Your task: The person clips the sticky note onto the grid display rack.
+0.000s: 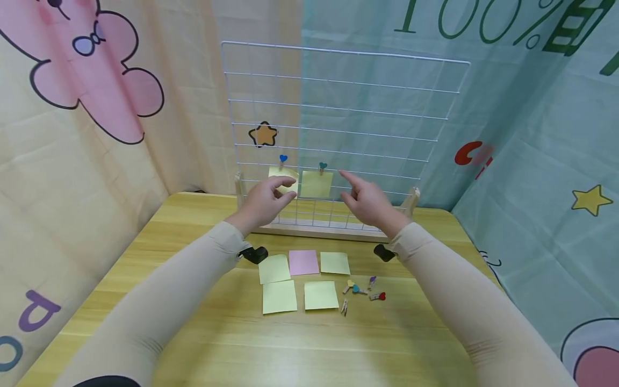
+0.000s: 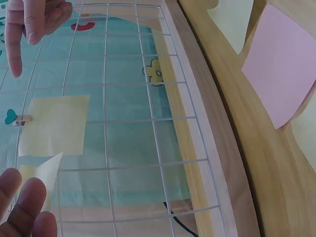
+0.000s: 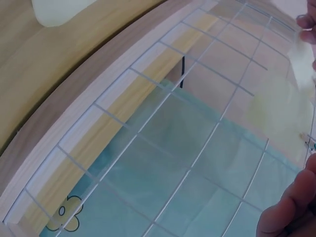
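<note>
Yellow paper (image 1: 316, 185) flanks the right hand (image 1: 369, 203), thumb and forefinger apart.

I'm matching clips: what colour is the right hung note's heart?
The heart is teal; left wrist view is clearest.

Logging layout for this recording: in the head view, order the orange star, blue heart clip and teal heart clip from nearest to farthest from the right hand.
From the right hand:
1. Teal heart clip: just to its left.
2. Blue heart clip: farther left.
3. Orange star: upper left, on the curtain.
</note>
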The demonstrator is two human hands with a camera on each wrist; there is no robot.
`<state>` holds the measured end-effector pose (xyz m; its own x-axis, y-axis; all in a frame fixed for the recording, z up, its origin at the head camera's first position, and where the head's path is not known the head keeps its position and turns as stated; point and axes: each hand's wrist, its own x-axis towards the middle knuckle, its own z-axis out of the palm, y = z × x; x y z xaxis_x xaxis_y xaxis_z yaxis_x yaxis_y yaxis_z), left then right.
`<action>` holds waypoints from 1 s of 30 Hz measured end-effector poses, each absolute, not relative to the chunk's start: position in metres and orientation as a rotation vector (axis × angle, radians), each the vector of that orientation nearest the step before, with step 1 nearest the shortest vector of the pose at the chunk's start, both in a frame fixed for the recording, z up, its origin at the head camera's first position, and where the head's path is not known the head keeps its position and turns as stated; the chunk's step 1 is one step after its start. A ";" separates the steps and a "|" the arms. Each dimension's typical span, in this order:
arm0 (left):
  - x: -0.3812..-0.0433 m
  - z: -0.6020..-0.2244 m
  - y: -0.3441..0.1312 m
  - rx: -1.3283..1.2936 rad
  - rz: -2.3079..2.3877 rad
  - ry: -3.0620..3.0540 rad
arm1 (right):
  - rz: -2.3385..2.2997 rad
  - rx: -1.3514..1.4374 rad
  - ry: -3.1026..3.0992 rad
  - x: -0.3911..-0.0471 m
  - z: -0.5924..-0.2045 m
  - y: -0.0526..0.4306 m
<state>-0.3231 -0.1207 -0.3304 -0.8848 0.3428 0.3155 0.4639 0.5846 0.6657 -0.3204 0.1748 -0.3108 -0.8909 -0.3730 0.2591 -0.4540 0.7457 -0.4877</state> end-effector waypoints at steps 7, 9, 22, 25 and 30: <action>-0.305 -0.336 -0.143 -0.741 -0.904 -2.568 | 0.709 0.711 -2.788 -0.307 -0.319 0.190; -0.301 -0.340 -0.150 -0.761 -0.829 -2.544 | 0.650 0.716 -2.781 -0.303 -0.323 0.197; -0.275 -0.373 -0.178 -0.776 -0.484 -2.777 | 0.421 0.745 -2.855 -0.276 -0.362 0.237; -0.270 -0.382 -0.180 -0.757 -0.466 -2.865 | 0.407 0.745 -2.878 -0.269 -0.375 0.244; -0.262 -0.396 -0.182 -0.742 -0.441 -2.938 | 0.436 0.733 -2.926 -0.259 -0.395 0.253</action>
